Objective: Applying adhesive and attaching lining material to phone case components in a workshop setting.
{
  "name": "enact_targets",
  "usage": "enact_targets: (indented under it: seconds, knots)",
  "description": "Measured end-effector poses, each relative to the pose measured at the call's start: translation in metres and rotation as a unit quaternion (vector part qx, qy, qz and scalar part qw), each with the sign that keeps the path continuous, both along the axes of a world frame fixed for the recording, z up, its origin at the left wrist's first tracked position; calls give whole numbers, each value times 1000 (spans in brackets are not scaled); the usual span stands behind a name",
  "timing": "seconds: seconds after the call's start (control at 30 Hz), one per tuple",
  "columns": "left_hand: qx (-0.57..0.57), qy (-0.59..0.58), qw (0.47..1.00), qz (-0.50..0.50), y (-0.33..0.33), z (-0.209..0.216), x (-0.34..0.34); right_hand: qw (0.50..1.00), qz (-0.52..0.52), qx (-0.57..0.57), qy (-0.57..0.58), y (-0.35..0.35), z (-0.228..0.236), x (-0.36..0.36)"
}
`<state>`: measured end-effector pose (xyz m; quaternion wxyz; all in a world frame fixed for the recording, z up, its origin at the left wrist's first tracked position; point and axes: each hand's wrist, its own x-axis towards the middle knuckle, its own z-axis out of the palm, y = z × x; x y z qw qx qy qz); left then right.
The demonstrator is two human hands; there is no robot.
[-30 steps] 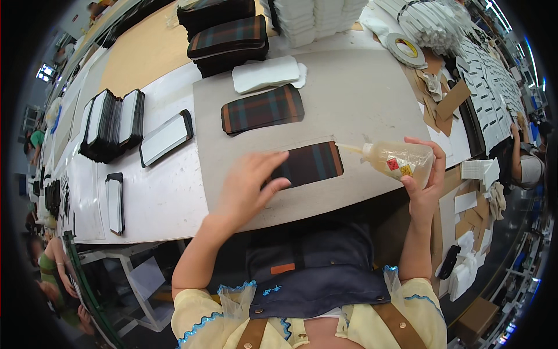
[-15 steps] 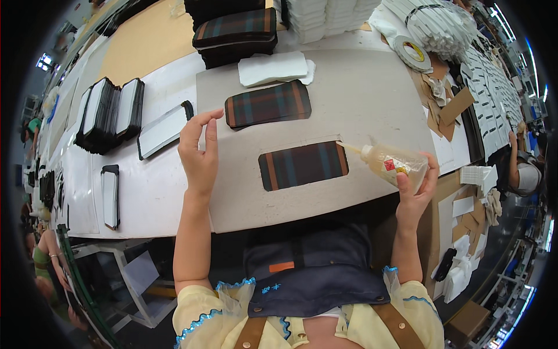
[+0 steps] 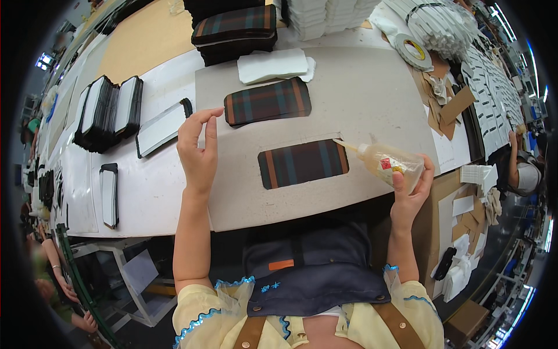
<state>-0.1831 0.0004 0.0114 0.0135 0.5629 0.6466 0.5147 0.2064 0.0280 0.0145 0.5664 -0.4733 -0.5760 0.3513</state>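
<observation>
Squeeze bottle (image 3: 381,163) gripped at its rear by the right hand (image 3: 411,195) over the bench (image 3: 157,195).
Its nozzle (image 3: 351,146) is pointed at the upper right corner of the lower plaid panel (image 3: 303,165), laid flat on a grey sheet (image 3: 232,200); contact cannot be told. The left hand (image 3: 197,151) is held with fingers parted, apparently empty, beside the upper plaid panel (image 3: 267,102). The bottle is judged light, soft-walled and best held round its body; the lower panel thin, bendable, best lifted by its edges. A pale amber tint shows in the bottle; fill level cannot be told.
</observation>
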Motion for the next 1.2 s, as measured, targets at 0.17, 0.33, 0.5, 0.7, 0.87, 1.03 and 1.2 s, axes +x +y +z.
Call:
enact_targets:
  seconds: [0.17,0.33,0.5,0.7,0.87,1.03,1.2]
  knots:
    - [-1,-4,1000,-2,0,-2,-1,1000,25,0,1,-5,0,-16]
    - [5,-5,1000,-7,-1,1,-1,999,52,4,-7,-9,0,-33]
    - [5,2,1000,-1,-2,0,-2,995,95,6,4,-10,0,-52]
    - [5,40,999,-5,-3,4,-2,988,154,23,10,-12,-2,-75]
    - [24,19,1000,-4,-3,4,-3,978,207,36,9,-11,-2,-95]
    - [23,53,998,0,-5,5,-5,968,248,22,26,7,15,-101]
    - [44,34,998,1,-5,4,-5,960,275,-53,29,50,34,-96]
